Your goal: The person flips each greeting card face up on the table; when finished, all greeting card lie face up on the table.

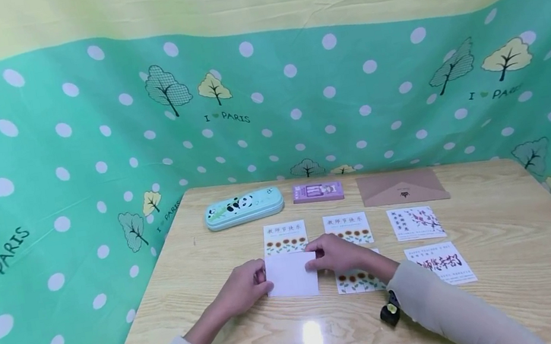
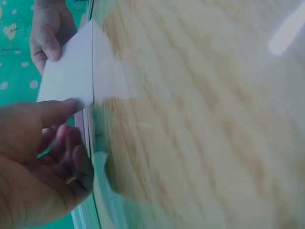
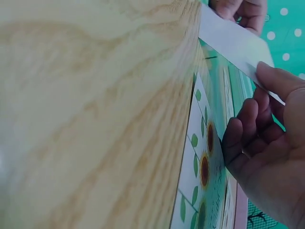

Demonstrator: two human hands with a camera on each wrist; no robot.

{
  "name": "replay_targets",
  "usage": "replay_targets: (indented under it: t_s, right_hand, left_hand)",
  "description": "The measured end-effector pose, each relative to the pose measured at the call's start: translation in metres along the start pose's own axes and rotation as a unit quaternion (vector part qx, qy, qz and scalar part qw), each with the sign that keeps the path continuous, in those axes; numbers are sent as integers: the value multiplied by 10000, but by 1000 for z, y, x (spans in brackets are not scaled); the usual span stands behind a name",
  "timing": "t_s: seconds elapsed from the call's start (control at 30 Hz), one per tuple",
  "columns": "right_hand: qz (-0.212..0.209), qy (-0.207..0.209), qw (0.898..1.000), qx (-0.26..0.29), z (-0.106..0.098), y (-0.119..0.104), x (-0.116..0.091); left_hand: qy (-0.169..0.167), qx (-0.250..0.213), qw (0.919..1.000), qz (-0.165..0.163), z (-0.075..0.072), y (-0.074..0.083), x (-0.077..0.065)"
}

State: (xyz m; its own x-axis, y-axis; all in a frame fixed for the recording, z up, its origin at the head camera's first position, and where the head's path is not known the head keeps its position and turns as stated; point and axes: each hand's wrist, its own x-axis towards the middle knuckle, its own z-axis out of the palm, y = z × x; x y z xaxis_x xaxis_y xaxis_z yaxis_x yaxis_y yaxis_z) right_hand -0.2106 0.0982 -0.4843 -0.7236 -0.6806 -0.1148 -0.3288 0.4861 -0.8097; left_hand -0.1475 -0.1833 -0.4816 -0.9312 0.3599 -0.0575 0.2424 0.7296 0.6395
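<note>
A plain white card point(image 1: 292, 277) is held between both hands, slightly raised above the wooden table in the wrist views. My left hand point(image 1: 242, 288) pinches its left side, thumb on the white face. At the opposite side, my right hand point(image 1: 339, 253) pinches the card near its upper corner, with the other fingers loosely curled below. Just beyond the white card lies a sunflower card point(image 1: 285, 238), its lower edge covered. Another sunflower card point(image 1: 360, 282) lies under my right wrist, partly hidden by it. The white card's underside is out of sight in the head view.
A third sunflower card point(image 1: 347, 230), a blossom card point(image 1: 417, 223) and a red-lettered card point(image 1: 442, 265) lie flat to the right. Along the back are a panda pencil case point(image 1: 244, 208), a purple box point(image 1: 318, 192) and a brown envelope point(image 1: 402, 187). A green curtain point(image 1: 269, 131) hangs behind.
</note>
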Motion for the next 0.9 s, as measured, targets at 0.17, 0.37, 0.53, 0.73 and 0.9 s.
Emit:
replay_targets:
  t_s: [0.17, 0.37, 0.53, 0.73, 0.9]
  right_hand:
    - [143, 242, 9996, 73, -3, -4, -2]
    - [213, 351, 9984, 401, -7, -9, -4]
    - [-11, 531, 9933, 1027, -14, -13, -9]
    - [-5, 635, 9957, 681, -15, -11, -9]
    - [-34, 351, 9994, 10, -8, -9, -9]
  left_hand:
    - [437, -15, 9990, -29, -6, 4, 4]
    - [639, -423, 9969, -188, -12, 6, 7]
    - [626, -858, 9943, -123, -19, 5, 8]
    - [475, -990, 9939, -73, -27, 6, 9]
    - [66, -687, 9976, -8, -28, 6, 10]
